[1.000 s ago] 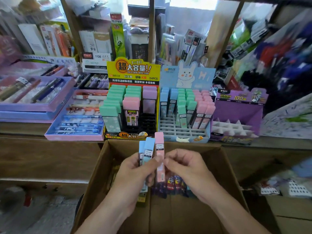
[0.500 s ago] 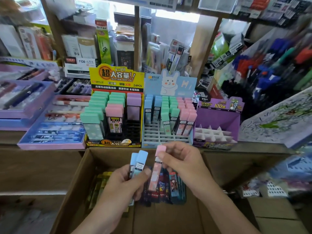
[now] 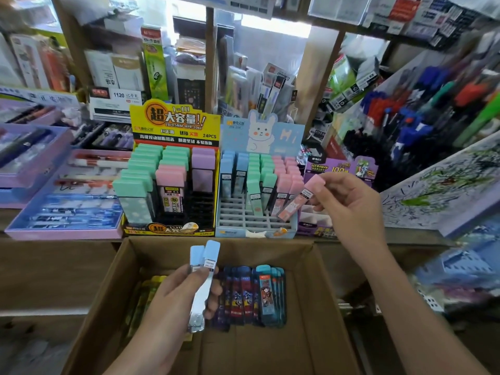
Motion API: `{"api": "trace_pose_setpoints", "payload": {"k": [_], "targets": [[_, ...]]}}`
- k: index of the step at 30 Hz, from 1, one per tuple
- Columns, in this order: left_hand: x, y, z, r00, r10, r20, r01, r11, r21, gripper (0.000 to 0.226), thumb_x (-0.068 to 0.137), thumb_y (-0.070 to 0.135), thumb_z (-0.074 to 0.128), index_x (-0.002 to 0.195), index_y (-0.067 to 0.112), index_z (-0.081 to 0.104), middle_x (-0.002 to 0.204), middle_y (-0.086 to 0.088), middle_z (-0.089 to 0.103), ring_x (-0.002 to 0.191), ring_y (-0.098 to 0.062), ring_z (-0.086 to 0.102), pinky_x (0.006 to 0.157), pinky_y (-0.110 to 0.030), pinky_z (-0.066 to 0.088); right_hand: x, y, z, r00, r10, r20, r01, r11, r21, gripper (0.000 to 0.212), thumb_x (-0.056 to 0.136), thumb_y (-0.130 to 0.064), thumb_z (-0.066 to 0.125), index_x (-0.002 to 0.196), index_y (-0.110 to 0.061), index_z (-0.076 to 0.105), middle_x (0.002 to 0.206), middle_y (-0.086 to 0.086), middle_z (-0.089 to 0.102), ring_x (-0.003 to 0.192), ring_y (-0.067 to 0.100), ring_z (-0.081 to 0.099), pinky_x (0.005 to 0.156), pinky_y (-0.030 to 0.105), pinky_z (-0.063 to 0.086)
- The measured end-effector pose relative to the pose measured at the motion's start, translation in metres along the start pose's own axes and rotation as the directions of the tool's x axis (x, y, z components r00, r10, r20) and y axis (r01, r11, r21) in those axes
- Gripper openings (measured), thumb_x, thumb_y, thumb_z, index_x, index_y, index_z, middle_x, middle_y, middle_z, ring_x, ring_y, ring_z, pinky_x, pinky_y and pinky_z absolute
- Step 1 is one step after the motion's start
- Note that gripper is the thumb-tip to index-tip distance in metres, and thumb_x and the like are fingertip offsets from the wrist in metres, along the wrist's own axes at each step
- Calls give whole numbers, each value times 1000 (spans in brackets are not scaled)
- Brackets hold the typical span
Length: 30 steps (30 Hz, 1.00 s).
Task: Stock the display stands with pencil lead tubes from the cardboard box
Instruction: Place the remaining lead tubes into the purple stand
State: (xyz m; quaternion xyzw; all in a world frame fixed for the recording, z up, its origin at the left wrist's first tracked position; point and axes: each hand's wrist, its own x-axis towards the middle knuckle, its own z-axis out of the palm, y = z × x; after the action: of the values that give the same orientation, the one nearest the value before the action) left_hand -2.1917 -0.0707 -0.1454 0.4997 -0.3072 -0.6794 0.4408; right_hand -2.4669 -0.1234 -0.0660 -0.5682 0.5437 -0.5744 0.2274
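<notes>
Left grip (image 3: 176, 299) round two blue tubes (image 3: 210, 255), lower ends blurred

Right hand (image 3: 349, 209) pinches a pink rectangular plastic lead tube (image 3: 299, 201) by its cap, tilted, its lower end at the front right cells of the pale-blue rabbit-printed display stand (image 3: 259, 231) on the wooden counter (image 3: 411, 233). Left hand (image 3: 178, 296) grips 2 pale-blue lead tubes (image 3: 207, 263) upright above the open brown cardboard box (image 3: 102, 293), which holds dark printed packs (image 3: 243, 296).
</notes>
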Motion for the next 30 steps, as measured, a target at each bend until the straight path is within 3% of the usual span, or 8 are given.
{"api": "trace_pose_setpoints", "payload": {"k": [7,12,17,22,30], "targets": [[2,-1,-4,1000,2,-9,-2,1000,-15,19,103,17,56,102,6,72,73,-17,68,53,-21,59,44,-29,48,8,10,-2,999,-7,47,10,997,-77,14,95,-15,72,107,-8,73,88,7,76,77,25,72,73,34,63],[2,-2,-5,1000,10,0,-10,1000,10,21,104,20,55,102,9,73,75,-16,69,56,-21,60,48,-29,49,8,16,-4,995,-9,99,19,995,-98,14,94,-20,73,106,-13,75,91,0,77,81,18,74,75,30,63],[2,-2,-5,1000,15,-5,-15,1000,13,21,104,20,56,102,9,73,74,-16,69,56,-21,61,47,-29,49,12,21,-7,988,-50,143,77,979,-191,11,97,-18,70,107,-22,73,91,-6,75,80,16,72,75,34,61],[1,-2,-5,1000,12,-4,-12,1000,9,20,103,19,56,100,10,74,74,-17,70,55,-20,61,47,-29,50,18,21,-7,970,-120,213,192,913,-360,20,100,-14,64,111,-30,57,83,-7,67,82,9,66,72,32,56],[0,-1,-5,1000,3,-2,-3,1000,6,19,104,18,55,106,7,71,73,-16,69,54,-20,60,46,-29,49,21,24,-3,916,-227,332,373,789,-488,16,98,-14,66,109,-25,62,94,-6,68,85,7,65,75,37,57]]}}
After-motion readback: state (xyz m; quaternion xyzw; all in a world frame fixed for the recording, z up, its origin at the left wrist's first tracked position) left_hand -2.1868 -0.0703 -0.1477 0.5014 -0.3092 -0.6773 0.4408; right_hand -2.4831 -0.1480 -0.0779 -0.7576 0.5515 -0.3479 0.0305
